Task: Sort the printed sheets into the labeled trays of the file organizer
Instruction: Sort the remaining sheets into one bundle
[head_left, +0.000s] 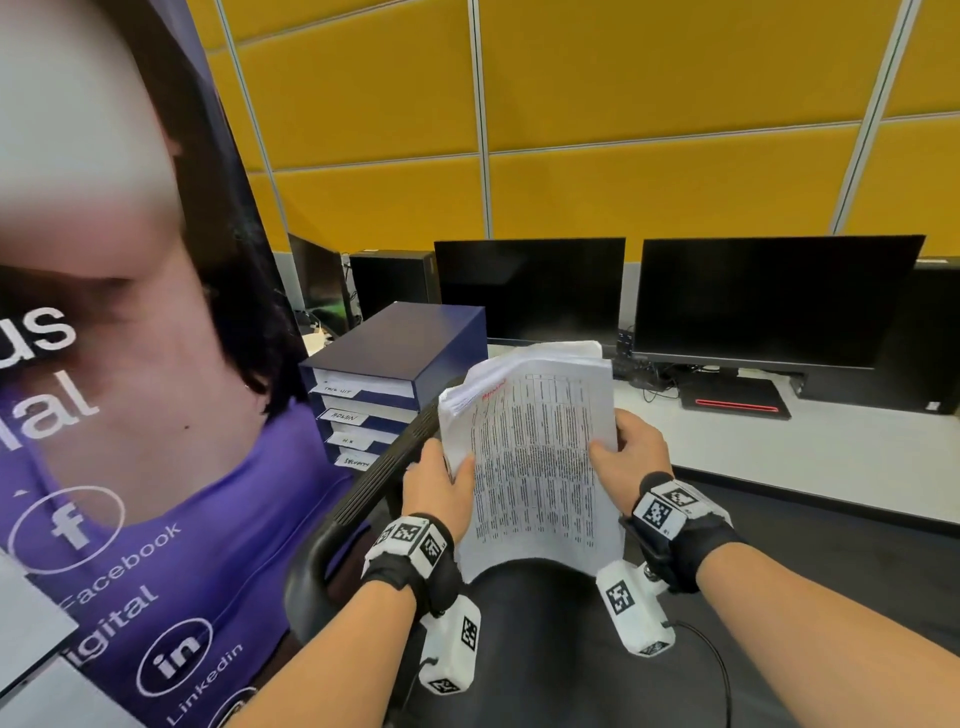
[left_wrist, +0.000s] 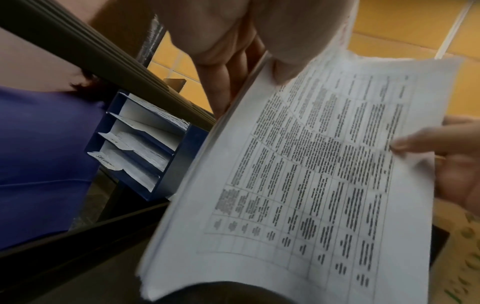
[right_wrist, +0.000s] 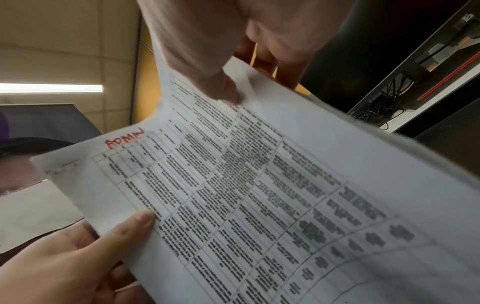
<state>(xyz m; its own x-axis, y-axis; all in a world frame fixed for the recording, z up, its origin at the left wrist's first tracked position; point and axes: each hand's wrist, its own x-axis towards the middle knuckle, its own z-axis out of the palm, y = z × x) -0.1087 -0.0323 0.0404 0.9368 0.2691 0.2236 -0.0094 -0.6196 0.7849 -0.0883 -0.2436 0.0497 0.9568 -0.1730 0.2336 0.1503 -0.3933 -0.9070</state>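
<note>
I hold a stack of printed sheets (head_left: 535, 457) upright over my lap, top page a dense table marked "ADMIN" (right_wrist: 124, 140) in red. My left hand (head_left: 441, 480) grips the stack's left edge, thumb (right_wrist: 135, 226) on the front. My right hand (head_left: 626, 454) pinches the top sheet's right edge, thumb (right_wrist: 223, 88) on the page. The blue file organizer (head_left: 400, 374) stands on the desk to the left of the sheets, with labelled trays (left_wrist: 135, 144) holding papers; one label reads "ADMIN" (head_left: 343, 417).
A black chair armrest (head_left: 384, 467) runs between me and the organizer. Two dark monitors (head_left: 774, 296) stand on the white desk (head_left: 810, 457) behind the sheets. A purple banner (head_left: 130, 415) fills the left. Yellow wall panels are behind.
</note>
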